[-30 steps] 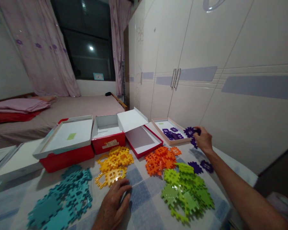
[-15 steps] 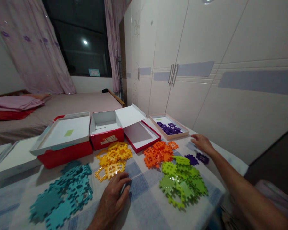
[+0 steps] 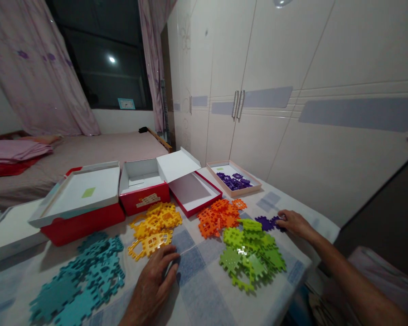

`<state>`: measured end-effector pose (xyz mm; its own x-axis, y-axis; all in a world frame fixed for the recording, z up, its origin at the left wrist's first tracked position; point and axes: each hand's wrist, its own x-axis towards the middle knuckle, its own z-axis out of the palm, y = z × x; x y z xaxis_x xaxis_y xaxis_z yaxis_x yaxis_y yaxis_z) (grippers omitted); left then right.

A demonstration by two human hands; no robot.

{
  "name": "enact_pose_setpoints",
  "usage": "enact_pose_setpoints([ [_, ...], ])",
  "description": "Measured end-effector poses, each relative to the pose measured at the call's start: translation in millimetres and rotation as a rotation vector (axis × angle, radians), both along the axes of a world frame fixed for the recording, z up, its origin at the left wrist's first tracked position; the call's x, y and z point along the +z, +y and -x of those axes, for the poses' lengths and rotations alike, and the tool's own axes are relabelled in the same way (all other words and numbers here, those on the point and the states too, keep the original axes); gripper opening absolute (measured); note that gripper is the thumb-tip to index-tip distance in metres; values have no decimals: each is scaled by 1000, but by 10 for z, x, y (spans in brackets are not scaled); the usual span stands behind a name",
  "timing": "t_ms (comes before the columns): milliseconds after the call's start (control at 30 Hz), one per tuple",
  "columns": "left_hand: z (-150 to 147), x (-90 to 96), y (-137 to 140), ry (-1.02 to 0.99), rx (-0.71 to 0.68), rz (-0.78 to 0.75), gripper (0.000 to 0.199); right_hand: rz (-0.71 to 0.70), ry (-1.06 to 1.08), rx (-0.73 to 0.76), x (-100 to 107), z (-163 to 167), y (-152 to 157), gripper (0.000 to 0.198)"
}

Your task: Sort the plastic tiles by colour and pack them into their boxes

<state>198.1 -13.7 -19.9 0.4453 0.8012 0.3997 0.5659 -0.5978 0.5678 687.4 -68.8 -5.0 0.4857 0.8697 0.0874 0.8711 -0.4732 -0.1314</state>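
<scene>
A white wardrobe (image 3: 326, 181) fills the right of the frame, and a bed (image 3: 112, 151) lies at the left. The checked tablecloth (image 3: 204, 294) spans the lower half. On it, left of centre, stand a red box (image 3: 85, 228) under a white tray (image 3: 104, 179) and an open red box (image 3: 145, 199); a pale pink tray (image 3: 255, 187) holding purple pieces (image 3: 234, 182) sits right of centre. Teal pieces (image 3: 88, 276) lie lower left, green (image 3: 251, 253) lower right, yellow and orange between. The left hand (image 3: 154, 276), at bottom centre, rests beside the yellow pieces (image 3: 158, 222), fingers loosely together, thumb apart. The right hand (image 3: 295, 225), right of centre, has fingertips on a loose purple piece (image 3: 277, 221) near the orange pieces (image 3: 219, 217); whether they pinch it cannot be told.
</scene>
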Motion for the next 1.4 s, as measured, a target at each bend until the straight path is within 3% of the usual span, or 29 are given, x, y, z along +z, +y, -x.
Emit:
enact_pose_setpoints([
  [200,-8,17,3,-3,-3,9,29,-3,-13,-12,83,57,27,18],
  [333,-17,45,-10,-9,-11,7,29,-18,26,5,147,100,-13,33],
  [433,-16,44,-10,-18,-16,6,28,7,55,115,174,133,-78,50],
  [567,-14,24,6,-12,-23,10,29,66,4,203,140,194,-141,48],
  [700,-14,11,-2,-9,-17,34,30,-87,-44,197,138,247,-108,40],
  [800,-10,7,-9,-3,-19,43,31,-195,2,320,200,316,-41,41],
  [1000,-10,26,-7,-14,-14,31,29,16,184,532,329,512,18,54],
  [1233,-9,31,-19,-24,6,20,28,61,173,422,372,601,46,54],
  [1400,-16,32,-20,-22,-14,29,28,-52,164,253,287,434,41,51],
])
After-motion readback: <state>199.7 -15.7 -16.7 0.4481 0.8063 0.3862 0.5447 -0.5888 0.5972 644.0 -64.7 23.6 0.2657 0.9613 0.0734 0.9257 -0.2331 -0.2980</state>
